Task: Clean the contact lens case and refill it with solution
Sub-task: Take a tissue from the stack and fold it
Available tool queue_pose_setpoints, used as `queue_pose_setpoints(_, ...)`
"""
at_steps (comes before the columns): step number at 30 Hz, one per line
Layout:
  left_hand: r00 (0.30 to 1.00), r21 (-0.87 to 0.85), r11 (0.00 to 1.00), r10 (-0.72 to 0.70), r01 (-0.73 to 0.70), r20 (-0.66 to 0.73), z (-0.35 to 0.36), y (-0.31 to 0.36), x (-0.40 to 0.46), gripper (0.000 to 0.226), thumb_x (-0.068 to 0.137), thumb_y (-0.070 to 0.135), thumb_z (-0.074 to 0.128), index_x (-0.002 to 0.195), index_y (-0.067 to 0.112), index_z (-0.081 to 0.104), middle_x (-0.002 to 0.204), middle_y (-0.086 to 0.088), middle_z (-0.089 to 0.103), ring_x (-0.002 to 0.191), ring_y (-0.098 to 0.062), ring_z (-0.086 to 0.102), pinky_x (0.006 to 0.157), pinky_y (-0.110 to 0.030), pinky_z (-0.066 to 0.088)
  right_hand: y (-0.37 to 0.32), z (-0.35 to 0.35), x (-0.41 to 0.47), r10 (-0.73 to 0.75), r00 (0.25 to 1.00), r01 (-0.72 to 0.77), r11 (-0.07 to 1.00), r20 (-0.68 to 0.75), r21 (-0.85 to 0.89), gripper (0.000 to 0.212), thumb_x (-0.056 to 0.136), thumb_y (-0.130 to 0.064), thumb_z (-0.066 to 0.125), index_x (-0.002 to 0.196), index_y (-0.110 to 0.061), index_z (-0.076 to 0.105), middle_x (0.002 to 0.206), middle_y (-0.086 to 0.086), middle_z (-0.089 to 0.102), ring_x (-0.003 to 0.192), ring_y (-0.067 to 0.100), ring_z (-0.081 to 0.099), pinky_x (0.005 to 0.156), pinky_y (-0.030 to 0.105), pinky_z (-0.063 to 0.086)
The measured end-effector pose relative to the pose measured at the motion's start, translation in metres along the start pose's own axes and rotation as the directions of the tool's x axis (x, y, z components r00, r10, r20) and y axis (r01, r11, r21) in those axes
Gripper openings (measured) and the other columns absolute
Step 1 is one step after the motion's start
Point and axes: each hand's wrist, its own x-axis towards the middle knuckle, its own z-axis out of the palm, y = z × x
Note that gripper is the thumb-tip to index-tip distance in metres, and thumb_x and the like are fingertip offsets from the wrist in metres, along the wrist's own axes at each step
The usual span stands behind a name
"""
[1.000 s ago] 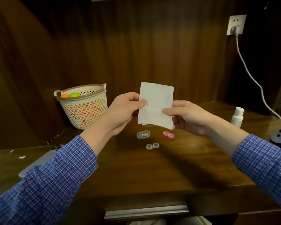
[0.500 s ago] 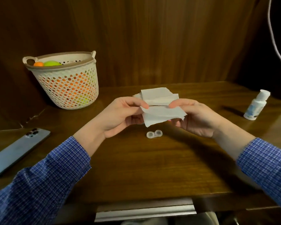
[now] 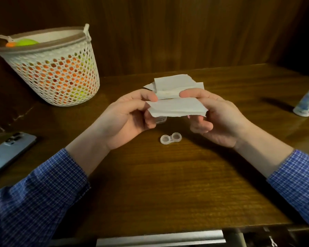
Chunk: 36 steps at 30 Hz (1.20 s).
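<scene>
left hand (image 3: pixel 130 120) + right hand (image 3: pixel 216 118): fingers pinch folded tissue (image 3: pixel 177 106) | lens case (image 3: pixel 170 138): uncapped on bench (image 3: pixel 168 184), just below tissue

Two hands (image 3: pixel 130 118) (image 3: pixel 216 118), one tissue (image 3: pixel 177 106), one lens case (image 3: pixel 170 138), one bottle (image 3: pixel 308 102), one basket (image 3: pixel 57 72), one phone (image 3: pixel 5 152).

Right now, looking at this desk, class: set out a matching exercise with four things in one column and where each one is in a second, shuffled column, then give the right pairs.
Things:
1. tissue
2. lens case
3. basket
4. solution bottle

Places:
A. at the right edge of the desk
B. at the back left, with orange and green things inside
C. held between the left hand and right hand
D. open on the desk, below the hands

Pairs: 1-C, 2-D, 3-B, 4-A
</scene>
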Motion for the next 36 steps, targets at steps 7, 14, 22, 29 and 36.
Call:
queue_pose_setpoints(7, 1.0, -0.023, 1.0, 0.01, -0.01, 0.01, 0.005, -0.003, 0.0, 0.04, 0.093, 0.002, 0.044, 0.121, 0.014, 0.07, 0.113, -0.014, 0.066, 0.084, -0.023, 0.044, 0.059, -0.024, 0.048, -0.002, 0.005, -0.001, -0.062, 0.998, 0.063, 0.989, 0.014, -0.137, 0.036, 0.101, -0.006, 0.048, 0.108, -0.02, 0.08, 0.109, 0.008, 0.076, 0.066, 0.022, 0.054, 0.046, 0.021, 0.048)
queue_pose_setpoints(14, 0.998, -0.047, 0.997, 0.059, -0.058, 0.013, 0.009, -0.001, -0.002, 0.042, 0.092, -0.002, 0.042, 0.074, 0.014, 0.076, 0.081, -0.011, 0.044, 0.065, -0.016, 0.049, 0.055, -0.025, 0.046, -0.003, 0.013, -0.004, -0.075, 0.997, 0.075, 0.997, 0.006, -0.009, 0.033, 0.09, -0.002, 0.052, 0.077, -0.015, 0.079, 0.102, 0.015, 0.073, 0.065, 0.025, 0.053, 0.045, 0.021, 0.048)
queue_pose_setpoints(22, 0.999, -0.004, 1.0, 0.03, -0.03, -0.021, 0.012, 0.001, -0.005, 0.039, 0.084, 0.0, 0.041, 0.065, 0.017, 0.071, 0.11, -0.018, 0.041, 0.1, -0.037, 0.041, 0.054, -0.022, 0.049, -0.004, 0.017, -0.008, -0.071, 0.994, 0.064, 0.994, 0.079, 0.089, 0.031, 0.093, 0.003, 0.048, 0.075, -0.011, 0.07, 0.113, 0.018, 0.073, 0.069, 0.02, 0.069, 0.051, 0.021, 0.054)
queue_pose_setpoints(29, 0.993, 0.103, 0.995, 0.018, -0.007, -0.113, 0.011, 0.001, -0.009, 0.025, 0.081, 0.016, 0.051, 0.061, 0.019, 0.065, 0.099, -0.014, 0.058, 0.103, -0.027, 0.061, 0.061, -0.024, 0.051, -0.006, 0.019, -0.009, -0.019, 0.999, 0.019, 1.0, 0.045, -0.016, 0.016, 0.077, -0.013, 0.062, 0.086, -0.004, 0.071, 0.112, 0.012, 0.076, 0.087, 0.025, 0.076, 0.055, 0.025, 0.056)
queue_pose_setpoints(36, 0.931, 0.628, 0.769, 0.306, -0.118, -0.2, 0.013, -0.009, -0.01, 0.018, 0.082, 0.021, 0.076, 0.078, 0.019, 0.059, 0.071, -0.002, 0.059, 0.07, -0.023, 0.057, 0.063, -0.031, 0.049, -0.004, 0.015, -0.011, -0.134, 0.989, 0.084, 0.862, -0.065, -0.5, 0.035, 0.095, 0.004, 0.062, 0.121, -0.018, 0.054, 0.092, -0.002, 0.077, 0.068, 0.019, 0.073, 0.05, 0.019, 0.054)
